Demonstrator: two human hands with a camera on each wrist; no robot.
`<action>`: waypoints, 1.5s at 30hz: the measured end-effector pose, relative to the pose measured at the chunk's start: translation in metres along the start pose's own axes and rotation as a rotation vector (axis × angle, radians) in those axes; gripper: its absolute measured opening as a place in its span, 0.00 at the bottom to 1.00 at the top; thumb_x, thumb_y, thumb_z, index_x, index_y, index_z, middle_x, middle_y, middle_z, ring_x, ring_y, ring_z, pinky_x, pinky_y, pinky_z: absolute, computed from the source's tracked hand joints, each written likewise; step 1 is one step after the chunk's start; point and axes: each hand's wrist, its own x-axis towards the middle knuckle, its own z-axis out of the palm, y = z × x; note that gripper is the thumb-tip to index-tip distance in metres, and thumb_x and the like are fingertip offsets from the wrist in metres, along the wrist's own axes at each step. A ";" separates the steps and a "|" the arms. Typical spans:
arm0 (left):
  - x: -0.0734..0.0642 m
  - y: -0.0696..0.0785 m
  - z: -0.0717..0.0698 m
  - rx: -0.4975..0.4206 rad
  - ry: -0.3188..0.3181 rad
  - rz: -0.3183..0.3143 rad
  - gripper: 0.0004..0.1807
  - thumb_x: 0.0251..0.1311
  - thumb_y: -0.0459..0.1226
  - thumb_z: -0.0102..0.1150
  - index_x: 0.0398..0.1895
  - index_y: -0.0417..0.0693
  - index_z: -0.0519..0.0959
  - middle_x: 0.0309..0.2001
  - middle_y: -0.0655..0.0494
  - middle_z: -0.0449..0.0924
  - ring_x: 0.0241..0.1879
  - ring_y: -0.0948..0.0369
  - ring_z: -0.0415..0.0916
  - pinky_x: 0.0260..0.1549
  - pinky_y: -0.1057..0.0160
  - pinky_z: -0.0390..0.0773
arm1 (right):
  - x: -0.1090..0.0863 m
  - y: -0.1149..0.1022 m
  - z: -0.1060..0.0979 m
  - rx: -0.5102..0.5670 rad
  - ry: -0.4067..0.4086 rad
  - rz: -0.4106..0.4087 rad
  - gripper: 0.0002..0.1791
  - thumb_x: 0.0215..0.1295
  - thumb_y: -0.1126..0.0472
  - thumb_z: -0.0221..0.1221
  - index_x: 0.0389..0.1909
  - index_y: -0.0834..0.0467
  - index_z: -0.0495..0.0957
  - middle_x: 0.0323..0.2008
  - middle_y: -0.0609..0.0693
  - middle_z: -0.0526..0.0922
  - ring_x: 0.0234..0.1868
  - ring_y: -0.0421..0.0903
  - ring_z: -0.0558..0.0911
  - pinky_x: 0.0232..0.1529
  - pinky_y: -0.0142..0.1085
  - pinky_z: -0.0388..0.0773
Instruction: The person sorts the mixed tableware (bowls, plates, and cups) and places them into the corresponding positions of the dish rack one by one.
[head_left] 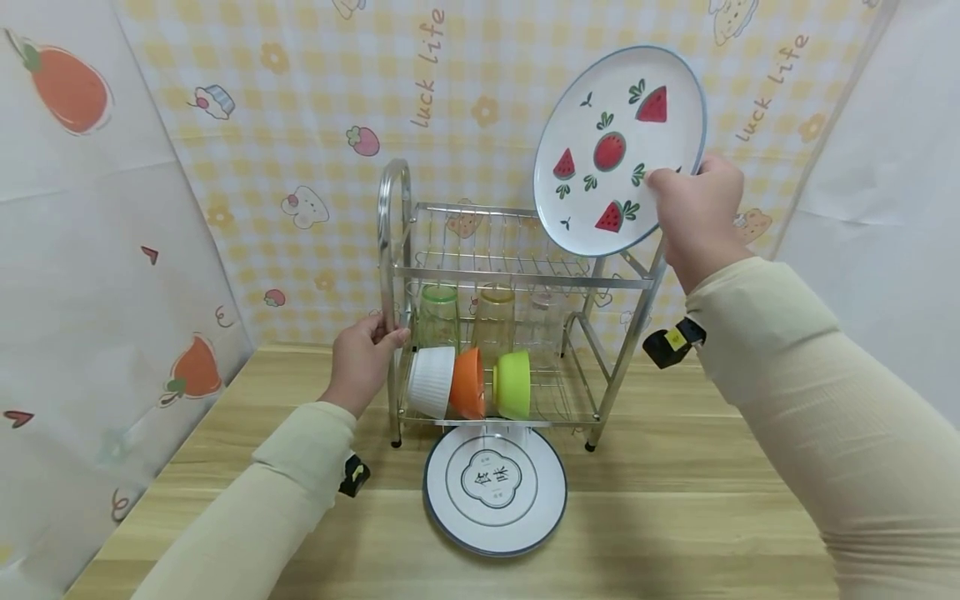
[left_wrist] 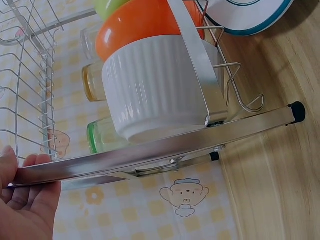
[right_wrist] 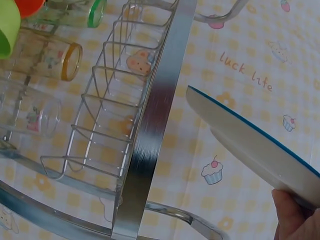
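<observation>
My right hand (head_left: 701, 212) pinches the edge of a white plate (head_left: 581, 125) with watermelon pictures and a blue rim, held tilted above the right end of a metal dish rack (head_left: 517, 279). In the right wrist view the plate (right_wrist: 250, 145) shows side-on, apart from the rack's top tier. With fingers and thumb, my left hand (head_left: 363, 362) grips the rack's left front post, also seen in the left wrist view as a flat metal bar (left_wrist: 120, 156). On the lower tier lie a white ribbed bowl (head_left: 431, 383), an orange bowl (head_left: 468, 383) and a green bowl (head_left: 513, 385), tipped on their sides.
Behind the bowls stand a green glass (head_left: 438, 312), an amber glass (head_left: 493, 317) and a clear glass (head_left: 543, 321). A white plate with dark lettering (head_left: 495, 521) lies on the wooden table (head_left: 675, 508) before the rack. Patterned cloth (head_left: 300, 108) hangs close behind.
</observation>
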 end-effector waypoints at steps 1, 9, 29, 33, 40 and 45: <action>0.000 0.000 0.000 -0.002 0.000 -0.002 0.12 0.68 0.40 0.56 0.42 0.38 0.79 0.40 0.45 0.81 0.39 0.54 0.74 0.37 0.59 0.73 | 0.001 0.001 0.002 -0.024 0.007 -0.014 0.19 0.66 0.65 0.54 0.58 0.58 0.73 0.56 0.53 0.79 0.53 0.46 0.82 0.57 0.38 0.75; 0.001 -0.002 -0.001 0.006 0.002 0.003 0.12 0.67 0.41 0.57 0.41 0.39 0.79 0.39 0.45 0.81 0.39 0.54 0.73 0.37 0.60 0.72 | 0.009 0.007 0.013 -0.255 0.047 -0.157 0.22 0.66 0.67 0.49 0.58 0.54 0.77 0.55 0.50 0.81 0.53 0.44 0.82 0.53 0.40 0.77; 0.001 -0.002 0.001 0.011 0.001 0.030 0.11 0.66 0.40 0.58 0.40 0.39 0.79 0.36 0.47 0.81 0.37 0.55 0.72 0.34 0.60 0.71 | 0.020 0.028 0.030 -0.553 0.036 -0.198 0.24 0.65 0.67 0.46 0.61 0.56 0.74 0.57 0.54 0.80 0.52 0.49 0.83 0.46 0.43 0.80; 0.001 -0.002 0.001 0.009 0.003 0.030 0.11 0.66 0.40 0.58 0.40 0.40 0.79 0.37 0.47 0.81 0.37 0.55 0.73 0.35 0.60 0.72 | 0.021 0.031 0.030 -0.566 0.036 -0.208 0.24 0.63 0.68 0.46 0.60 0.58 0.75 0.55 0.56 0.80 0.51 0.52 0.83 0.45 0.45 0.81; 0.000 -0.002 0.000 0.009 0.010 0.031 0.12 0.65 0.41 0.59 0.40 0.39 0.79 0.37 0.46 0.82 0.38 0.55 0.74 0.36 0.59 0.73 | 0.021 0.036 0.032 -0.614 0.010 -0.168 0.23 0.63 0.68 0.47 0.59 0.64 0.71 0.55 0.61 0.80 0.49 0.55 0.83 0.42 0.45 0.82; 0.000 -0.003 -0.001 0.007 0.014 0.028 0.12 0.65 0.41 0.59 0.40 0.40 0.79 0.38 0.47 0.82 0.38 0.55 0.74 0.36 0.59 0.73 | 0.020 0.038 0.035 -0.632 -0.015 -0.148 0.22 0.62 0.68 0.47 0.59 0.65 0.70 0.54 0.62 0.79 0.48 0.56 0.84 0.41 0.43 0.83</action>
